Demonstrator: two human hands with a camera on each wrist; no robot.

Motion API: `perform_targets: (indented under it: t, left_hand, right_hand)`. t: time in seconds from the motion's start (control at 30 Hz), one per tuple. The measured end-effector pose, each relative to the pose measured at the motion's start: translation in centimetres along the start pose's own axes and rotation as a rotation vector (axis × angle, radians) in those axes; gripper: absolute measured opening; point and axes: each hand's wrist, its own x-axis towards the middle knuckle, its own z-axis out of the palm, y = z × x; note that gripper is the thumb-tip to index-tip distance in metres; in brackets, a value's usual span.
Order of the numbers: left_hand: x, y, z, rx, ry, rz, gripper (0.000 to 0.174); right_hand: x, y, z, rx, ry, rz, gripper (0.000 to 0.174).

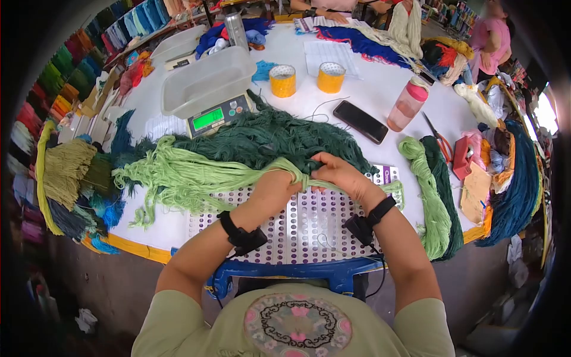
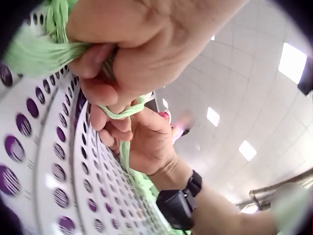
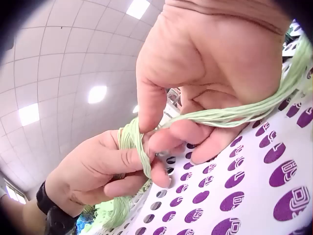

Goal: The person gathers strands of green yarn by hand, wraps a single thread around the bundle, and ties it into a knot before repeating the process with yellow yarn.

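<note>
Grips light green yarn (image 1: 184, 171) with left hand (image 1: 272, 191), pinches it with right hand (image 1: 342, 175), and could snag adjoining dark green yarn (image 1: 279, 134) by pulling sideways against the overlap.

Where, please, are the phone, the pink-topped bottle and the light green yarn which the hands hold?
Phone (image 1: 360, 121), head view: screen.
Pink-topped bottle (image 1: 405, 107), head view: body.
Light green yarn (image 1: 193, 175), head view: spread strands.

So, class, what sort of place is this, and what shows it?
Probably a yarn workshop: light green yarn spread over the work table, a lit digital scale, and rows of coloured hanks beyond.
</note>
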Motion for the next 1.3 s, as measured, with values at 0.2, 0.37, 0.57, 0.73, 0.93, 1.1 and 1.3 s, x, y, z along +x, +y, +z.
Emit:
perform_targets:
  t: [0.2,0.37,0.57,0.73,0.93,1.1,1.3]
  left_hand:
    - [-3.6,-5.2,-9.6,-1.510,-0.297,-0.522,0.017]
    - [-8.7,-10.6,-17.8,-1.687,0.111,-0.521,0.012]
    - [-10.9,-14.2,-21.6,-0.444,0.722,-0.614,0.022]
    - [-11.2,-6.3,-17.9,-0.527,0.485,-0.577,0.033]
    - [-10.0,-2.4,-14.9,-0.782,0.251,-0.429,0.029]
    - [-8.3,0.0,-13.2,-0.726,0.164,-0.353,0.026]
    - [-8.6,0.7,-12.9,-0.712,0.117,-0.311,0.026]
  right_hand:
    - [1.2,0.2,0.7,-0.082,0.063,0.066,0.028]
    - [2.0,1.3,0.2,-0.080,0.110,0.110,0.029]
    - [1.4,1.1,0.9,-0.153,0.135,0.043,0.035]
    - [-4.6,-5.8,3.1,-0.016,0.163,-0.341,0.051]
    - [-20.1,-12.1,4.9,-0.569,0.756,-1.261,0.029]
    - [-28.0,-8.4,1.4,-0.568,0.673,-1.325,0.035]
    - [-31.8,-8.3,-0.4,-0.561,0.523,-1.391,0.042]
